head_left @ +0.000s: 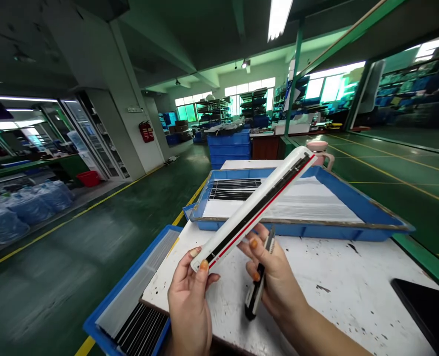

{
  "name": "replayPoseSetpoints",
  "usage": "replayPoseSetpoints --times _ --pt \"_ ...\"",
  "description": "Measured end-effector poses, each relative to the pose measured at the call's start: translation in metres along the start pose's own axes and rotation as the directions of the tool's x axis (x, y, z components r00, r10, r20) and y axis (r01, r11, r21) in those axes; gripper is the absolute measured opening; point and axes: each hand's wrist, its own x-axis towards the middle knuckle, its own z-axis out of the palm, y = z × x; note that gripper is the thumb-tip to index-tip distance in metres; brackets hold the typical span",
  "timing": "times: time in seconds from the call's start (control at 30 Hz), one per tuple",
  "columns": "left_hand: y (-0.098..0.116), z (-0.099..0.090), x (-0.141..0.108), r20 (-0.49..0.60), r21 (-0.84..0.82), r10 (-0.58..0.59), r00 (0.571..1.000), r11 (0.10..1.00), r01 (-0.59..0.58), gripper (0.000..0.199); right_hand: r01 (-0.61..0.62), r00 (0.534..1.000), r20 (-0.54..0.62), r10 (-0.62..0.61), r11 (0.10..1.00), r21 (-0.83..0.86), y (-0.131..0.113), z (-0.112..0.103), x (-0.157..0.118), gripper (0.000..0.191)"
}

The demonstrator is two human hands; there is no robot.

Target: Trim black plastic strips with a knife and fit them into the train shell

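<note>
A long white strip-shaped part point(256, 205) with a black band and a red line is held up at a slant over the white table. Its lower end is pinched between the thumb and fingers of my left hand point(192, 296). My right hand point(273, 269) is closed around a black and grey cutter point(258, 282), its tip pointing up. The fingers of that hand also touch the underside of the strip near its middle. Behind the strip, a blue tray point(301, 231) holds white sheets and black strips.
At the lower left, a second blue tray point(126, 277) with black strips sits against the white table's point(330, 291) edge. A dark flat device point(423, 311) lies at the right. A pink cup point(318, 147) stands behind the large tray.
</note>
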Motion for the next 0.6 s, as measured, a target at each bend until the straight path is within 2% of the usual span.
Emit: replayPoseSetpoints --times 0.17,0.3,0.47,0.6 --pt "-0.012 0.01 -0.01 0.057 0.011 -0.008 0.998 1.0 0.008 0.038 -0.067 0.998 -0.015 0.067 0.998 0.019 0.014 0.008 -0.011 0.034" --pt "-0.017 0.006 -0.009 0.054 0.003 -0.047 0.997 0.999 0.047 0.042 -0.097 0.993 -0.07 0.1 0.994 0.044 0.013 0.004 -0.005 0.034" --pt "-0.013 -0.006 -0.001 -0.013 0.006 -0.061 0.998 0.998 0.061 0.049 -0.063 0.987 -0.141 0.079 0.992 0.112 0.004 -0.005 0.008 0.032" --pt "-0.005 -0.015 0.004 -0.051 0.031 -0.095 0.994 0.995 0.096 0.054 -0.001 0.983 -0.18 0.029 0.988 0.153 -0.006 -0.011 0.018 0.024"
